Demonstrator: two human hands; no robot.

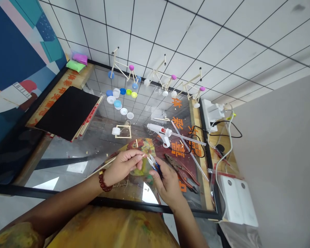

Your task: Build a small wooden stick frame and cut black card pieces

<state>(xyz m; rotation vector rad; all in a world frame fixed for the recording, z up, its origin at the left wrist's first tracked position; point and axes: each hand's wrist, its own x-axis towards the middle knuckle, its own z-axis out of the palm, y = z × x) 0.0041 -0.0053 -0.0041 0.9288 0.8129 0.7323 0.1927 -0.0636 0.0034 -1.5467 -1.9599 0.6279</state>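
My left hand [124, 166], with a red bead bracelet at the wrist, pinches a small pale piece [143, 155] between thumb and forefinger. My right hand [166, 179] holds small blue-handled snips [153, 163], their blades pointing at that piece and slightly apart. Just beyond my hands, a square frame of thin sticks [130, 132] lies on the glass tabletop with a white cap [116, 131] at its left side. A white glue gun [160, 131] with a clear glue stick rests to the right of the frame.
Three stick models [130, 74] with caps and pink balls stand along the back edge. Loose bottle caps [117, 104] lie mid-table. Black sheets [69, 112] are at the left. Red-handled pliers [179, 167], cables and a power strip [209, 113] are at the right.
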